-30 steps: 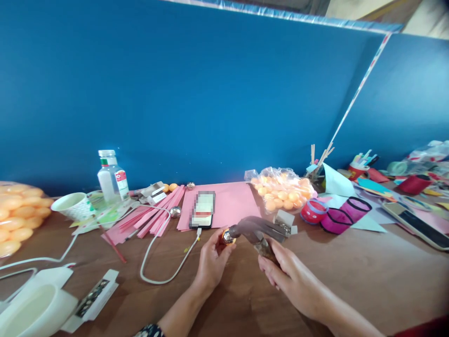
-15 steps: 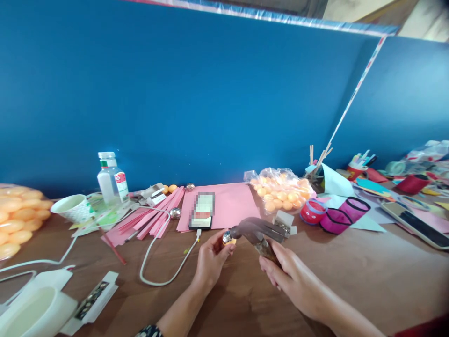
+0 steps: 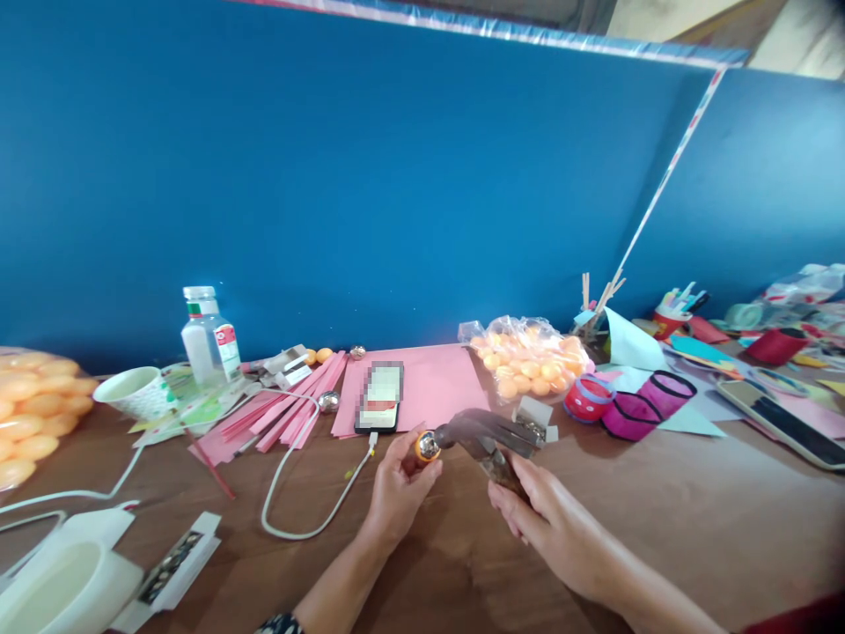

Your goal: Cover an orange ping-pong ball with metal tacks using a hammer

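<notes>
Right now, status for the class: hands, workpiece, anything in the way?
Left hand holding a silver-and-orange ball. Right hand gripping a hammer, head close to ball, contact unclear. White cable looped left of both hands, clear of hammer.

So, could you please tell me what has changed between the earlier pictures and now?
The small orange-and-silver ball has turned slightly in the left hand: just before, its orange showed mainly below the silver; now it shows along the left edge. Nothing was taken hold of or let go. The right hand still grips the claw hammer, nearly unmoved.
</notes>
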The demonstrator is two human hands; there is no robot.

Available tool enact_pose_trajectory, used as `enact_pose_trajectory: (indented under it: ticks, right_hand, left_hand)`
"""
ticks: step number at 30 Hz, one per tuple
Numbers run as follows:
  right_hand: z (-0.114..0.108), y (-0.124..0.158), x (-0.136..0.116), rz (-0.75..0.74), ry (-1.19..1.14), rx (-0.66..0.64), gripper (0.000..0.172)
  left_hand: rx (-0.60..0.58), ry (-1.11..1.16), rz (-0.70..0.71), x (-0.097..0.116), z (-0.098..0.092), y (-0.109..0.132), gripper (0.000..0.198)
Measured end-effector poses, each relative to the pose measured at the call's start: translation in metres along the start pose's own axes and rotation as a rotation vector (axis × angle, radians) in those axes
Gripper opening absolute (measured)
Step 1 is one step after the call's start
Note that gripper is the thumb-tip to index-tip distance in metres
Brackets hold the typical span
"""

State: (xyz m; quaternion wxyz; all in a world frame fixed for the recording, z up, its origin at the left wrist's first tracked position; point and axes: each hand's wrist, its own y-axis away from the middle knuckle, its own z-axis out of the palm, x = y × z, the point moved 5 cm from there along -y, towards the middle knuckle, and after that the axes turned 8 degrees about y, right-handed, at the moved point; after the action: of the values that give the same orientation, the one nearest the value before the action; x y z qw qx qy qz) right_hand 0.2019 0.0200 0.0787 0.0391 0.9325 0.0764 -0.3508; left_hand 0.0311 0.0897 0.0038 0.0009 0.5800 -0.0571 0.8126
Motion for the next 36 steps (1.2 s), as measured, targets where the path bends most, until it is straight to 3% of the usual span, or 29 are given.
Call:
enact_pose_trajectory:
  ticks: [5,15,30,36]
  right_hand:
    - [0.001,0.002,-0.002,-0.005,0.055,0.031,0.023]
    - [-0.001,0.003,-0.009,-0.021,0.060,0.069,0.024]
    - [0.006,0.003,0.004,0.026,0.024,0.012,0.023]
    - [0.006,0.002,0.005,0.013,-0.027,0.053,0.021]
  left_hand:
    - [0.005,-0.068,-0.065,-0.001,0.001,0.001,0.050]
    - [0.075,-0.139,0.011,0.009,-0.001,0.005,0.042]
    - [0.049,0.036,-0.100,0.005,0.001,0.002,0.038]
    - [0.048,0.046,-0.109,0.006,0.001,0.002,0.038]
